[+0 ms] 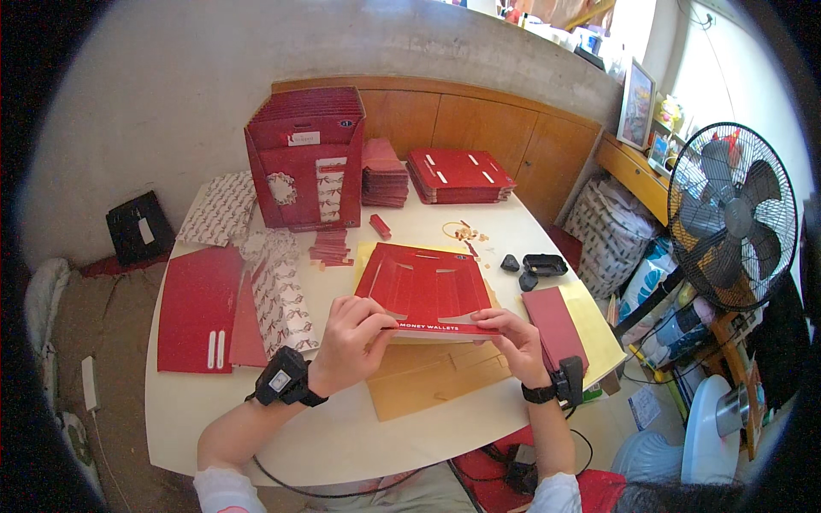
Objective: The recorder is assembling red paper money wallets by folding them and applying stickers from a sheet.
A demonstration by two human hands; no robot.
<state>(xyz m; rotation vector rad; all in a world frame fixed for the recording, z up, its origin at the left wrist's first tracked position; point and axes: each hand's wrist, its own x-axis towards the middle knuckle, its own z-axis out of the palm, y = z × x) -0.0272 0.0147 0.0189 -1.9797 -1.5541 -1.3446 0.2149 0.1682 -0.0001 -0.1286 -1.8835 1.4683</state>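
A red printed cardboard panel (421,282) with slits and a folded front edge is held in front of me over the table. My left hand (345,340) pinches its near left corner, and my right hand (516,344) grips the near right corner between thumb and fingers. Pale printing runs along the edge between the two hands. Beneath the panel lie a yellow sheet (365,252) and a tan board (428,380) with cut lines. A narrow dark red card (556,323) lies to the right of my right hand.
A tall red box (295,184) packed with panels stands at the back left. Stacked red cards (385,178) and red folders (460,175) sit beside it. Bow-patterned paper (278,299) and a red sheet (197,299) lie left. A fan (735,218) stands right of the white table (282,432).
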